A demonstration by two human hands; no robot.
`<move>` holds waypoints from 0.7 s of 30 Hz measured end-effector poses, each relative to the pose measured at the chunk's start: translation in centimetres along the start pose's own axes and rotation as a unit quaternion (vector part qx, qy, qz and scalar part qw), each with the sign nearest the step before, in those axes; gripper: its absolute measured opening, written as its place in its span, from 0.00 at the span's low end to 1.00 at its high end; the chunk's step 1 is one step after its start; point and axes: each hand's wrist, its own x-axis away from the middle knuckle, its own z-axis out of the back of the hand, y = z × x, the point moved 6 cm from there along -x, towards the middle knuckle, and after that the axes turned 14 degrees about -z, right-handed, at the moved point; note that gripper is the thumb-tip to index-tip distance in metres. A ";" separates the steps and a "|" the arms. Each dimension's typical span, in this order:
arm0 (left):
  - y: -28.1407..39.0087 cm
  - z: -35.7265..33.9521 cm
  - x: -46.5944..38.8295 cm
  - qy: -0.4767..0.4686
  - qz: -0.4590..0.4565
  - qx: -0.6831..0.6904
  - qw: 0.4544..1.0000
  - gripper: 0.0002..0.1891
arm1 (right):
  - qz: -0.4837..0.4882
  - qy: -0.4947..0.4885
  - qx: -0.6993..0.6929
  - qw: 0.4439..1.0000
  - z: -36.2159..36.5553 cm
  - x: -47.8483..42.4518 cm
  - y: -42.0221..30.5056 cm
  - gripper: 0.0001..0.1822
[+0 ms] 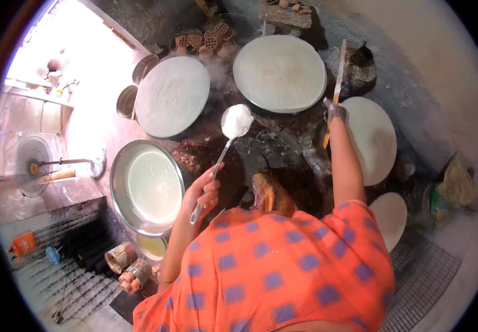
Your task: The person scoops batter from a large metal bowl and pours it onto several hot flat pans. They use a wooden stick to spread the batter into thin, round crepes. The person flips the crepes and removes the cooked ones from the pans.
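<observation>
My left hand (205,189) grips the metal handle of a ladle (237,121), whose bowl holds thick white batter. The ladle reaches forward over the dark stove top (272,145). Below it to the left is a wide steel basin (153,189) of pale liquid. My right hand (334,111), in a greyish covering, is closed around a long flat stick (340,74) with a yellow-orange lower end. That hand is beside the left edge of a round white surface (369,141). Ahead are another round white surface (280,72) and one farther left (173,96).
Steam hangs near perforated clay-coloured cylinders (212,39) at the back. Orange flame shows at a stove opening (266,193) close to my body. A smaller pale disc (389,220) stands at right, above a wire grid (425,265). A fan (34,166) and tins (120,257) are left.
</observation>
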 end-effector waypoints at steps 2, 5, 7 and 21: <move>1.7 -1.1 -2.0 0.009 -0.038 0.023 0.999 0.25 | -0.015 0.077 0.012 0.997 -1.2 -3.2 -3.8 0.22; 5.1 -4.7 -0.4 0.011 -0.152 -0.113 0.982 0.26 | 0.062 0.180 0.228 0.955 -3.6 -3.7 -8.1 0.28; 6.4 -6.8 0.0 0.059 -0.194 -0.295 0.934 0.26 | 0.007 0.106 0.167 0.980 -3.6 -2.7 -9.2 0.32; 10.4 -3.6 -8.8 -0.025 -0.053 0.182 0.982 0.20 | 0.343 0.029 0.171 0.923 -7.3 11.3 -14.4 0.29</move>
